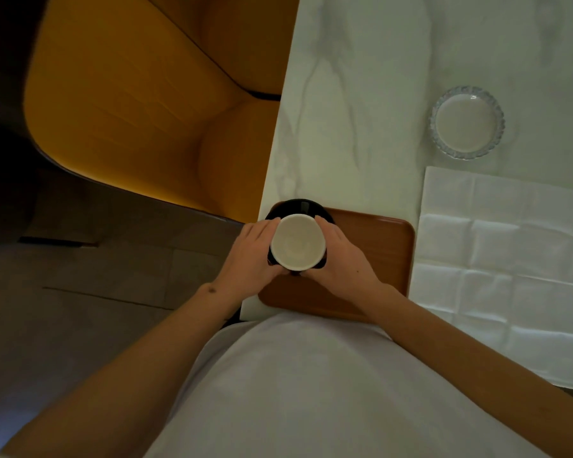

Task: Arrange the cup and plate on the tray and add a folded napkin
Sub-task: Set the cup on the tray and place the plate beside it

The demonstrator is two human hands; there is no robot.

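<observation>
A cup (297, 241) with a white inside and dark outside stands over a black plate (295, 206) at the far left corner of the brown wooden tray (377, 246). My left hand (252, 252) grips the cup's left side and my right hand (339, 256) grips its right side. Whether the cup touches the plate is hidden. A large white napkin (510, 259) lies unfolded and creased on the table, right of the tray.
The tray sits at the near left corner of a white marble table (344, 110). A clear glass dish (467, 123) with a scalloped rim stands farther back on the right. A yellow upholstered seat (129, 94) is left of the table, above dark floor.
</observation>
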